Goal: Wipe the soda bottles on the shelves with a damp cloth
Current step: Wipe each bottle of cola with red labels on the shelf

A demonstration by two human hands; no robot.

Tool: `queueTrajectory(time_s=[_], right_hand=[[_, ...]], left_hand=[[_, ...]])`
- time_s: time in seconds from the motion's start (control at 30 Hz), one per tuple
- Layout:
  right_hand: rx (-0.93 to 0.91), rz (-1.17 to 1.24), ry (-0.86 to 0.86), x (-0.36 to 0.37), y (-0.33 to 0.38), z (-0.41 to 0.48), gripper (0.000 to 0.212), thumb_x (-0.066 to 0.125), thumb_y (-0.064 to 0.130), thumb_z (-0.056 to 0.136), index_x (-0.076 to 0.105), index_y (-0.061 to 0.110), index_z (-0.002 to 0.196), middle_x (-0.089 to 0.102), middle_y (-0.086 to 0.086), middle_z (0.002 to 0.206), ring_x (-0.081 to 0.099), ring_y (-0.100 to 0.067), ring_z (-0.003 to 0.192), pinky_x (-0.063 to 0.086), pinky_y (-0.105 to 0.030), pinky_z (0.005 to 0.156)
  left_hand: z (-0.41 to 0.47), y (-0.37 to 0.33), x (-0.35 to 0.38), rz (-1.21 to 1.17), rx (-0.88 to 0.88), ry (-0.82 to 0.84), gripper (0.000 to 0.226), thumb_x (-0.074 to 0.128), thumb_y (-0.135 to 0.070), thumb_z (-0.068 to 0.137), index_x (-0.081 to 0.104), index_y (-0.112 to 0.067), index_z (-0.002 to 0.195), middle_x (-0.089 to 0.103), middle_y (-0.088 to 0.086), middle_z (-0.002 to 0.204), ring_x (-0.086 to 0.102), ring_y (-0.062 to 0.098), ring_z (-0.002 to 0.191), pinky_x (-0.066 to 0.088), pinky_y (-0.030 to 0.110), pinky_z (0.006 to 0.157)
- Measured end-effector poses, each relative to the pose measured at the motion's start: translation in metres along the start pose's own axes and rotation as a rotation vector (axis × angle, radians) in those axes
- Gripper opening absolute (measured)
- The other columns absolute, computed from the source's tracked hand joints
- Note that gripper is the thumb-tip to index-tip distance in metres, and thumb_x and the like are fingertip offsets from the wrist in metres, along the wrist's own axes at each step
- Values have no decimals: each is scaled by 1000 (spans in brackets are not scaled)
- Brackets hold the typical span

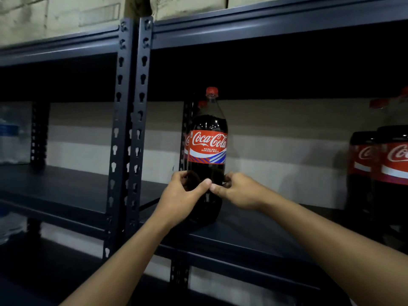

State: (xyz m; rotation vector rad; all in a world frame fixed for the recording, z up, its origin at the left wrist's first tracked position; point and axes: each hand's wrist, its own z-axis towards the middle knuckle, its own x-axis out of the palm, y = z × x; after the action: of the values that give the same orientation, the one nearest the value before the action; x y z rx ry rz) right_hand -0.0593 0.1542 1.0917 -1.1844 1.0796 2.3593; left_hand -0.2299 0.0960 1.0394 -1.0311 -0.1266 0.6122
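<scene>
Left hand [180,196] and right hand [239,191] low around soda bottle [208,146]

Shelf tally
Four cola bottles: front bottle [207,151], second bottle just behind [187,141], two more bottles at right [362,157] [395,160]. Two hands: left hand [183,195], right hand [238,191]. Three cardboard boxes [189,5] on top. Water bottles [11,138] at left, too blurred to count.

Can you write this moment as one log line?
left hand: grips cola bottle | right hand: grips same bottle | bottle: upright on shelf | cloth: not seen
</scene>
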Motion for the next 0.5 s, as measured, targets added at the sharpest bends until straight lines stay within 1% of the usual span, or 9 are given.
queueTrajectory(time_s=[0.07,0.1,0.13,0.17,0.2,0.27,0.33,0.4,0.5], right_hand=[[-5,-4,0,8,5,11,19,64,43,100,57,25,97,66,1,98,64,-17,94,45,-24,73],[-6,-5,1,12,6,15,19,63,42,100,57,24,98,66,0,99,63,-18,95,45,-25,76],[-11,-1,3,15,8,19,18,63,41,100,57,24,99,66,-1,100,63,-19,96,45,-25,78],[-17,5,5,18,9,22,16,63,40,101,58,25,100,66,-1,102,63,-20,98,44,-25,79],[-20,11,2,20,10,24,15,63,39,101,59,25,103,66,-1,103,62,-19,98,44,-25,80],[-20,17,-7,25,11,29,18,63,39,101,63,23,110,65,-1,104,61,-18,97,42,-24,80],[-13,8,-21,29,11,34,23,62,40,101,64,20,112,65,-2,104,61,-19,97,42,-24,80],[-5,13,-32,33,12,39,31,63,42,101,66,16,117,67,-3,108,63,-22,101,45,-27,81],[11,23,-41,39,11,45,38,63,46,100,65,16,124,70,-6,114,66,-25,106,49,-29,84]], left_hand=[[5,7,-5,31,1,-34,52,75,-53,92,54,-30,134,61,-12,122,63,11,114,53,29,93],[8,10,-6,49,1,-53,41,74,-55,92,56,-36,125,62,-9,124,65,13,115,55,32,95],[11,13,-9,68,0,-66,35,73,-57,92,57,-41,119,62,-5,128,66,14,114,57,36,97],[13,15,-11,82,1,-73,38,72,-60,91,58,-41,121,61,-1,132,66,16,115,59,40,98],[14,17,-11,88,0,-86,47,71,-60,92,58,-36,129,60,1,135,65,17,116,59,41,98],[15,19,-12,79,-1,-132,60,71,-55,94,53,-24,141,61,1,137,64,18,119,58,38,96],[15,21,-12,57,-4,-162,60,70,-52,96,50,-20,143,61,1,137,63,19,120,57,39,97],[16,22,-11,41,-16,-174,58,69,-51,97,48,-21,142,60,1,138,62,20,122,57,41,99],[17,23,-12,7,-36,-177,50,68,-49,99,48,-24,137,60,0,137,63,19,120,58,41,97]])
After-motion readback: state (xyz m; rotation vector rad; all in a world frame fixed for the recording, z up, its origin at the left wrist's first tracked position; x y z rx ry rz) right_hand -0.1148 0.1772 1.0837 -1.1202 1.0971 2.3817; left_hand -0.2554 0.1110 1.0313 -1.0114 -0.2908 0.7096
